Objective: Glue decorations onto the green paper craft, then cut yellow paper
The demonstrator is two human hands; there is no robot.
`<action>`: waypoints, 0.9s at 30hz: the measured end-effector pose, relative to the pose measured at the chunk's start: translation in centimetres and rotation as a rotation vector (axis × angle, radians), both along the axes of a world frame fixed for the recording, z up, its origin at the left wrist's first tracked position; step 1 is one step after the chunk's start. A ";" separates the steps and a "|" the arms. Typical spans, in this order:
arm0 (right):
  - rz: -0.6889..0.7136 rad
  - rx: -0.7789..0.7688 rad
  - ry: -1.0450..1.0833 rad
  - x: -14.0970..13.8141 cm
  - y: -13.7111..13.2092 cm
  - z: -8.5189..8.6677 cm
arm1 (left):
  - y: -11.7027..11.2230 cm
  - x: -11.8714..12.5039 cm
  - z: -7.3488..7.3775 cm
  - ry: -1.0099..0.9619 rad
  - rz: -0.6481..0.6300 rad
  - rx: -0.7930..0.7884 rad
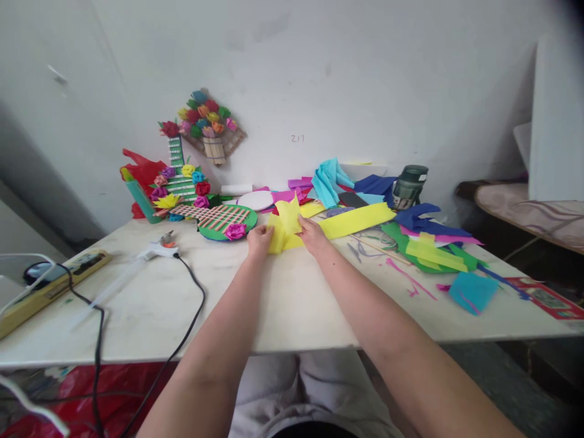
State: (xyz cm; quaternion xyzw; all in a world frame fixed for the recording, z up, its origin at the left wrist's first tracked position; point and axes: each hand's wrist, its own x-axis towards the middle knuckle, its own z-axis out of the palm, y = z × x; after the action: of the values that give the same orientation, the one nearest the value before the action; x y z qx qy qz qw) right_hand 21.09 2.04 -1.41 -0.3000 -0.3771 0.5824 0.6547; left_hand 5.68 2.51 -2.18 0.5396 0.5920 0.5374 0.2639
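Both hands are at a piece of yellow crepe paper [286, 225] above the middle of the table. My left hand [260, 238] pinches its left edge. On the other side, my right hand [312, 233] grips it between thumb and fingers, and a corner of the paper stands up between the hands. A long yellow crepe strip [358, 220] stretches to the right behind my right hand; whether it joins the held piece I cannot tell. Left of my left hand lies a green guitar-shaped craft [228, 221] with paper flowers and pink-and-white sticks.
A hot glue gun [159, 248] with a black cord lies on the left, near a power strip [77, 274]. Coloured crepe paper [333, 182], scissors [358, 248] and a dark green jar [409, 185] are at the back and right. A blue paper square [473, 292] lies near the right edge.
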 end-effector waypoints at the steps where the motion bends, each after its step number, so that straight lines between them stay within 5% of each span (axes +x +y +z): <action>1: 0.031 0.001 0.010 -0.1 -0.3 0.2 | -0.1 0.1 0.1 0.025 0.011 0.015; 7: 0.164 0.024 0.008 -1.3 -1.2 0.9 | -0.2 0.9 0.1 0.089 0.023 0.082; 13: -0.236 -0.096 -0.071 0.3 -0.1 0.5 | 0.1 0.7 0.1 -0.073 0.106 0.048; 17: -0.061 -0.008 0.043 0.3 -1.0 1.7 | -0.5 1.0 0.8 0.142 0.229 0.037; 22: 0.168 0.106 0.072 -1.8 -2.3 2.6 | -1.2 2.1 1.2 0.216 0.173 0.032; 27: -0.015 0.022 -0.007 -0.8 -1.1 1.5 | -1.0 1.9 1.0 0.184 0.126 0.004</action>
State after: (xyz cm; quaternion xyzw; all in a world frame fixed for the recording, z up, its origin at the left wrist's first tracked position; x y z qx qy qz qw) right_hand 20.30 0.97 0.07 -0.2974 -0.3834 0.5722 0.6611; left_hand 7.57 1.54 -1.18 0.5488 0.6454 0.5024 0.1728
